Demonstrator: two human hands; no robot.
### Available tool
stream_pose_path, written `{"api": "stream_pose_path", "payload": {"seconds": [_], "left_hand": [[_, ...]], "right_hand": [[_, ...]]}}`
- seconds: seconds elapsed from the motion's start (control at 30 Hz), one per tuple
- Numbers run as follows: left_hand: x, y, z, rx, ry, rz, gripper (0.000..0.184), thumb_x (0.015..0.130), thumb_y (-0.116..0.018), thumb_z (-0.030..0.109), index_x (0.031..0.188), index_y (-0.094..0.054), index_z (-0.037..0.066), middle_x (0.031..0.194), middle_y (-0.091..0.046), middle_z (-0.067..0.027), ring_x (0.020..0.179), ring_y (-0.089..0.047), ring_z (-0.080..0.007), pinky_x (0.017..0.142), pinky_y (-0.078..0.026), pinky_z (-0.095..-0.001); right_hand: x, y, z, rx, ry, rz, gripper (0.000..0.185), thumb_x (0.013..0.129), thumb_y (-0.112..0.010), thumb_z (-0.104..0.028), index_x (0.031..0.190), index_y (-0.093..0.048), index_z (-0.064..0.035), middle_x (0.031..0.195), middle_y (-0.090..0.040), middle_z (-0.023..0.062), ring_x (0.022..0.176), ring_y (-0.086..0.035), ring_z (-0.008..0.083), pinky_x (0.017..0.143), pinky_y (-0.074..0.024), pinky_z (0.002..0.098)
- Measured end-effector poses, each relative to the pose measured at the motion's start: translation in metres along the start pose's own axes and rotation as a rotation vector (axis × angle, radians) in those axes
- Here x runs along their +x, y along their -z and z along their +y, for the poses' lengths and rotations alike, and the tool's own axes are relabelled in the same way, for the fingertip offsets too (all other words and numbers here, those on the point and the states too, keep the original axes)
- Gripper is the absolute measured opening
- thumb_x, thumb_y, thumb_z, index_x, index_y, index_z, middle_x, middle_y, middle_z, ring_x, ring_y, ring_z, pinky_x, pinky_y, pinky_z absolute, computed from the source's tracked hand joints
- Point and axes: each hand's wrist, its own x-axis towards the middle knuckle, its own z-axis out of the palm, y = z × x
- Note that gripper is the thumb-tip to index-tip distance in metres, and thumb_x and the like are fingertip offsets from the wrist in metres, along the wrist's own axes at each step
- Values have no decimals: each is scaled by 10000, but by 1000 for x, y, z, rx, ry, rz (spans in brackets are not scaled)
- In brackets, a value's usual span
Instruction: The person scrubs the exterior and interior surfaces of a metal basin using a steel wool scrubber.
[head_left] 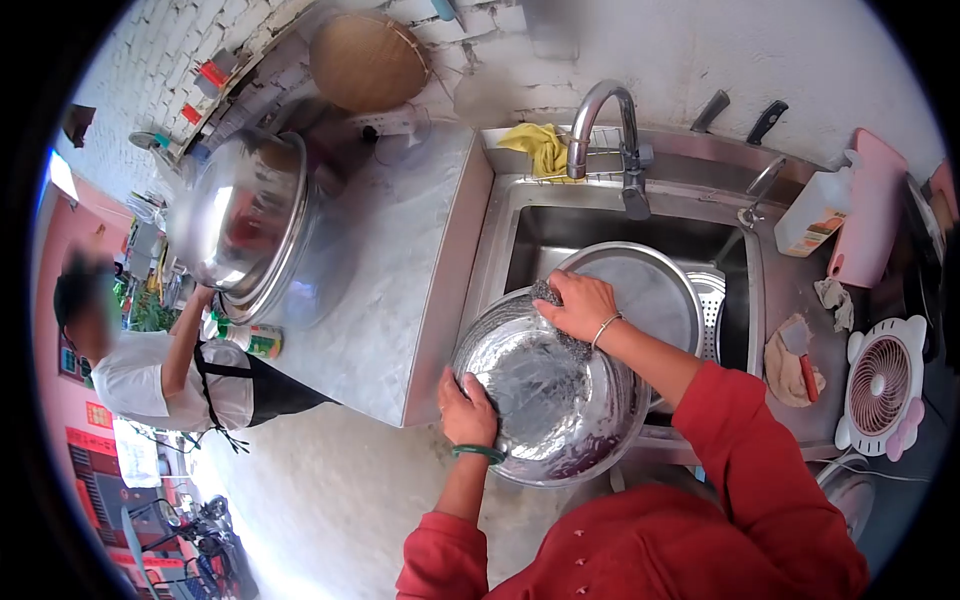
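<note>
A large shiny metal basin (545, 390) is tilted over the front edge of the sink (530, 235), its inside facing me with whitish streaks. My left hand (467, 412), a green bangle at its wrist, is closed on the basin's left rim. In my right hand (583, 308) is a grey steel wool scourer (549, 293), resting against the upper inside of the basin. Behind the basin, a round metal pan (645, 270) lies in the sink, partly hidden by my right arm. A perforated metal piece (709, 290) shows beside it.
The faucet (608, 105) arches over the sink, with a yellow cloth (545, 150) in a wire rack. To the left is a counter (395, 260), where another person (180, 370) has a hand at a big metal bowl (240, 210). A fan (880, 385) stands at right.
</note>
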Motion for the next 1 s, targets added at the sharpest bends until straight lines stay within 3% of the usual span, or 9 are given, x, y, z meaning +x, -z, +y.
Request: {"api": "stream_pose_path", "payload": {"seconds": [0.07, 0.13, 0.2, 0.3, 0.4, 0.57, 0.8, 0.87, 1.0], "left_hand": [[1, 0, 1, -22, 5, 7, 500, 945, -415, 343, 1282, -441, -25, 1287, -477, -227, 1187, -451, -385, 990, -365, -419], [2, -2, -1, -6, -10, 20, 493, 944, -422, 339, 1275, -446, -25, 1279, -483, -227, 1180, -457, -385, 984, -370, -422], [2, -1, -1, -22, -9, 28, 489, 942, -425, 337, 1271, -448, -25, 1276, -485, -226, 1177, -459, -386, 981, -373, -424], [1, -2, -4, -35, -25, 46, 482, 933, -440, 333, 1263, -453, -18, 1267, -494, -217, 1161, -472, -385, 961, -388, -433], [2, -5, -4, -31, -31, 65, 481, 921, -457, 333, 1256, -456, -12, 1255, -505, -213, 1139, -488, -386, 941, -403, -442], [3, -5, -9, -6, -52, 88, 483, 910, -472, 345, 1246, -462, -3, 1241, -515, -216, 1107, -506, -391, 918, -417, -449], [1, -5, -9, -16, -12, 89, 477, 898, -494, 348, 1240, -466, 16, 1226, -526, -200, 1092, -518, -380, 898, -427, -457], [2, -5, -11, -16, -20, 108, 464, 906, -485, 347, 1230, -477, 15, 1210, -534, -201, 1083, -523, -380, 893, -431, -449], [2, -7, -12, -20, -56, 138, 451, 908, -487, 337, 1219, -488, 10, 1185, -547, -202, 1063, -535, -380, 882, -439, -442]], "right_hand": [[-3, 7, -8, 16, -14, 1, 290, 757, -645, -324, 917, -593, -88, 843, -638, 113, 815, -613, 324, 717, -466, 440], [-12, 16, -13, 118, 135, 120, 286, 741, -669, -255, 962, -569, -104, 864, -628, 90, 838, -601, 300, 728, -464, 423], [-24, 20, -19, 164, 134, 68, 278, 736, -662, -198, 992, -595, -114, 902, -618, 70, 891, -578, 271, 755, -460, 402], [-42, 10, -15, 5, 490, 238, 421, 743, -607, -118, 1161, -604, -170, 936, -602, 23, 917, -543, 243, 789, -456, 379], [-42, 6, -23, -15, 405, 283, 457, 759, -573, -88, 1207, -582, -179, 950, -596, 21, 904, -543, 243, 788, -460, 372], [-35, 6, -26, -140, 553, 283, 557, 722, -581, -69, 1262, -540, -200, 1072, -584, 33, 911, -543, 241, 773, -461, 384], [-30, 7, -25, -142, 620, 179, 359, 713, -603, -101, 1061, -659, -168, 1056, -595, 22, 934, -538, 221, 789, -438, 375], [-30, 8, -28, -91, 539, 162, 274, 702, -618, -112, 966, -683, -144, 1006, -611, 3, 925, -542, 212, 794, -430, 372], [-26, 3, -28, -72, 625, 209, 271, 694, -627, -107, 956, -683, -144, 955, -619, -6, 915, -546, 208, 788, -431, 378]]}}
